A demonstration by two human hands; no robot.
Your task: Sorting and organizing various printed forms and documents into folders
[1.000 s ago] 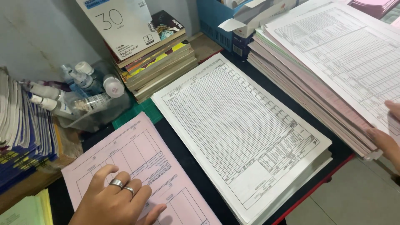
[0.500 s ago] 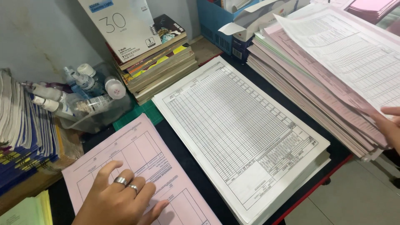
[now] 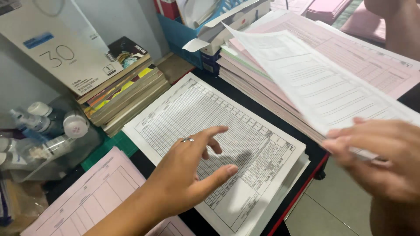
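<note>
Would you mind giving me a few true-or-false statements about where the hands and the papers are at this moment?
1. The right hand holds a white printed sheet lifted above the desk. True.
2. The left hand presses flat on the pink form. False: it hovers, fingers spread, over the white gridded stack.
3. The left hand wears a ring. True.
4. The top of the right-hand pile is green. False: a pink form lies on top.
5. A white box rests on the stack of books. True.
</note>
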